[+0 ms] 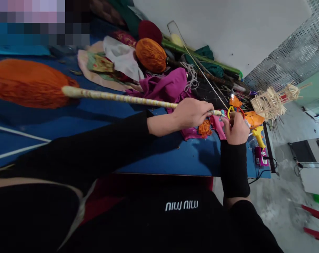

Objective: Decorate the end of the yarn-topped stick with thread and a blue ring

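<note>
A long stick (122, 97) wrapped in pale yellow patterned strip lies level above the blue table, with a big orange cloth-covered bulb (30, 82) at its left end. Near the stick's right end, my left hand (189, 111) is closed around it. My right hand (237, 129) is pinched at the tip, just beyond a light blue bit; what its fingers hold is too small to make out. Yellow and red loop handles (230, 111) show right behind the right fingers. Under the hands lie pink cloth (217, 126) and a crumpled orange piece (205, 129).
Behind the stick lie magenta cloth (167, 86), a second orange bulb (151, 55), grey cord (192, 77) and green poles (217, 63). A yellow glue gun (258, 136), a purple power strip (261, 156) and a wooden stick frame (270, 102) are at the right edge.
</note>
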`<state>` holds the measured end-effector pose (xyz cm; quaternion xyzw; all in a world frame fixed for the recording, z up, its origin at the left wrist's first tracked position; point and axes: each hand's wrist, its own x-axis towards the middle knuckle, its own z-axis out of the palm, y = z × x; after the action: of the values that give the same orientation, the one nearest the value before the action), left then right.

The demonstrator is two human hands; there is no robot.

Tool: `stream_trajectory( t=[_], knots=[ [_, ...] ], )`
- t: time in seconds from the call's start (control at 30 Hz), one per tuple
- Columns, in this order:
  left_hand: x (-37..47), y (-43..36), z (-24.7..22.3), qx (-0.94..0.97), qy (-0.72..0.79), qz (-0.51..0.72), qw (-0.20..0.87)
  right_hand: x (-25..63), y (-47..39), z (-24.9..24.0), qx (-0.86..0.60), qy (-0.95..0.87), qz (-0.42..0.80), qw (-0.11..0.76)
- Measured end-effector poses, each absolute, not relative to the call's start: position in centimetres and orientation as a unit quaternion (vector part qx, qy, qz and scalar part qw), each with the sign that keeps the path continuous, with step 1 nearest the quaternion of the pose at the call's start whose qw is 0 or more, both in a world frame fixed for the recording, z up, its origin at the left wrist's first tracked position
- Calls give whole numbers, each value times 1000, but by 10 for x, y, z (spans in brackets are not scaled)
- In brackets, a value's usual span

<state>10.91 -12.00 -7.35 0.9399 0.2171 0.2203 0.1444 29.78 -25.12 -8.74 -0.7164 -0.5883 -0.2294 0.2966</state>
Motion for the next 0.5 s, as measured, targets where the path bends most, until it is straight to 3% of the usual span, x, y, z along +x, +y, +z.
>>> stream_trajectory(
  t=[0.23,0.5],
  knots=[
    [114,-123,-76,943,225,203,137,272,-255,-78,-617,-665,-107,405],
    [108,-121,-68,933,224,226,170,251,-256,-89,-608,-653,-74,446]
  ],
)
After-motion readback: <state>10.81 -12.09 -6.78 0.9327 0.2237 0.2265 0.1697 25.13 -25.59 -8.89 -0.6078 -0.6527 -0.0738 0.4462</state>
